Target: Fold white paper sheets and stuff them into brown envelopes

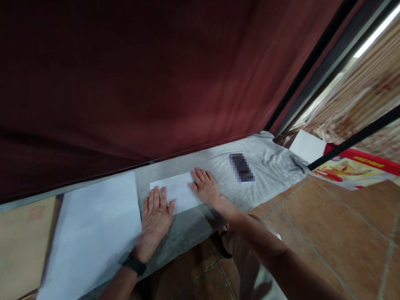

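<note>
A grey T-shirt [269,165] lies spread flat along the floor at the foot of a dark red curtain. A small white folded sheet of paper [175,189] rests on the shirt. My left hand [156,213] lies flat with fingers stretched out on the sheet's left end. My right hand [206,187] presses flat on its right end, fingers spread. A black band is on my left wrist [135,264]. A blurred dark patch [241,167] sits on the shirt's chest.
A large white sheet [91,232] lies to the left, partly over the grey fabric. A brown cardboard piece [16,244] is at far left. A white sheet [306,145] and a red printed box [354,168] lie at right on brown floor tiles [337,224].
</note>
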Action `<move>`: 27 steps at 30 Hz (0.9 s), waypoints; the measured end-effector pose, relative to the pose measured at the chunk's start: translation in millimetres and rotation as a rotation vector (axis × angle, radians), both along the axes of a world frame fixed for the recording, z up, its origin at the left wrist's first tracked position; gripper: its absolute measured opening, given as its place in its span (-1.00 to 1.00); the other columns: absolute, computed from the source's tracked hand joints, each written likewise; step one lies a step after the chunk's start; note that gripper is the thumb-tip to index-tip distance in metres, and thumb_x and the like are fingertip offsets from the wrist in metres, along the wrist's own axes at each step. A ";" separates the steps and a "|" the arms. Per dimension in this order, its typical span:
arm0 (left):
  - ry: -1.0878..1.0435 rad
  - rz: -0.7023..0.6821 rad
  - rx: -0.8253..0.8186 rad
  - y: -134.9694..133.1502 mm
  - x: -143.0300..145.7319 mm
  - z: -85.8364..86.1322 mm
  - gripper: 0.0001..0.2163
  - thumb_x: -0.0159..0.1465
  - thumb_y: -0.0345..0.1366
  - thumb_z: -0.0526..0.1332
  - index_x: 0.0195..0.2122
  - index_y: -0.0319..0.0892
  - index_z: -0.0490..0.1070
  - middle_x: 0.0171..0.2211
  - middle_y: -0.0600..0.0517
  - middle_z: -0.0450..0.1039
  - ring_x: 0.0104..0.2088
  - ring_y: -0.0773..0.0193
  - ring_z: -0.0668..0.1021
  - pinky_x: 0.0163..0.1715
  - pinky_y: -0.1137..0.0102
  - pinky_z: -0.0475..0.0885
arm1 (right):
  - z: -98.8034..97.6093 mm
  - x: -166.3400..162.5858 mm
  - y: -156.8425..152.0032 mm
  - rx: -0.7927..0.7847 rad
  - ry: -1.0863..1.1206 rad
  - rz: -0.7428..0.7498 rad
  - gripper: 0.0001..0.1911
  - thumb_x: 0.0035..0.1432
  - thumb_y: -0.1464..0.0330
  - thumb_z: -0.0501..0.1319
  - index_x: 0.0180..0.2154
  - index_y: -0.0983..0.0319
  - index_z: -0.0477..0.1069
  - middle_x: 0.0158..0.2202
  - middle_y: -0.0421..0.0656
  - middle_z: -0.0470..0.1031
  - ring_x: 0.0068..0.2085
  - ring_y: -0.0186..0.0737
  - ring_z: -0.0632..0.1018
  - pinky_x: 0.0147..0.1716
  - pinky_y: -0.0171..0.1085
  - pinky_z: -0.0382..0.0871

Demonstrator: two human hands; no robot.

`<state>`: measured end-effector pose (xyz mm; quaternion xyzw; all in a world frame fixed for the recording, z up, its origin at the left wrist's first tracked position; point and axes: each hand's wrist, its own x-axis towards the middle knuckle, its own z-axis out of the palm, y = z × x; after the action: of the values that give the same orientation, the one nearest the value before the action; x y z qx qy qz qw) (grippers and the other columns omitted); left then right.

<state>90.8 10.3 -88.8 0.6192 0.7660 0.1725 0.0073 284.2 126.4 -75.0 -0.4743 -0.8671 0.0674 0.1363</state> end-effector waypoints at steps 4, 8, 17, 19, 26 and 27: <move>-0.025 0.007 0.025 -1.0 -0.7 -3.2 -0.34 0.42 -0.01 -0.06 0.43 -0.35 0.11 0.46 -0.30 0.02 0.47 -0.10 0.06 0.42 -0.05 -0.03 | 4.4 3.7 13.7 -0.016 -0.009 -0.027 -0.43 0.47 0.16 0.00 0.39 0.23 0.17 0.43 -0.01 0.19 0.41 0.03 0.24 0.39 0.06 0.04; -0.016 -0.006 0.040 -1.3 -1.0 -3.0 -0.34 0.44 -0.01 -0.09 0.43 -0.37 0.11 0.45 -0.31 0.03 0.48 -0.11 0.05 0.41 -0.06 -0.03 | 13.1 -4.8 25.5 -0.047 0.021 0.003 -0.48 0.47 0.28 -0.02 0.37 0.26 0.19 0.42 -0.01 0.22 0.39 -0.01 0.26 0.37 0.03 0.06; 0.061 -0.218 -0.090 -3.0 -6.0 7.1 -0.35 0.38 0.10 0.06 0.42 -0.08 0.17 0.47 -0.15 0.04 0.48 -0.11 0.05 0.40 -0.18 -0.24 | 28.4 -20.6 36.6 -0.084 -0.034 0.030 -0.63 0.41 0.34 0.06 0.16 0.21 0.43 0.15 0.00 0.45 0.15 -0.08 0.46 0.25 -0.05 0.20; 0.060 -0.273 -0.126 -3.8 -10.4 8.1 -0.34 0.36 0.11 0.11 0.42 -0.05 0.17 0.46 -0.14 0.05 0.47 -0.12 0.07 0.39 -0.19 -0.23 | 31.8 -19.8 37.5 -0.095 -0.050 0.016 -0.63 0.40 0.33 0.07 0.15 0.21 0.45 0.12 0.00 0.46 0.12 -0.07 0.48 0.22 -0.08 0.24; 0.100 -0.467 -0.108 -8.1 -28.9 12.8 -0.42 0.38 0.05 0.13 0.37 -0.06 0.26 0.41 -0.16 0.19 0.42 -0.07 0.23 0.40 -0.15 -0.10 | 41.4 -12.0 45.4 -0.287 -0.046 -0.003 -0.68 0.33 0.37 0.15 0.04 0.26 0.55 0.04 0.03 0.55 0.14 -0.06 0.49 0.17 -0.19 0.32; 0.105 -0.489 -0.105 -8.4 -30.5 12.7 -0.43 0.39 0.03 0.12 0.37 -0.05 0.26 0.40 -0.15 0.21 0.41 -0.05 0.25 0.40 -0.13 -0.05 | 42.5 -9.5 46.9 -0.330 -0.041 0.009 -0.69 0.32 0.39 0.15 0.01 0.26 0.57 0.01 0.01 0.57 0.13 -0.08 0.50 0.16 -0.23 0.32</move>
<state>60.3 1.9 -76.0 0.7930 0.6007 0.0932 0.0409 274.7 173.3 -32.5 -0.4874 -0.8491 0.2000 0.0386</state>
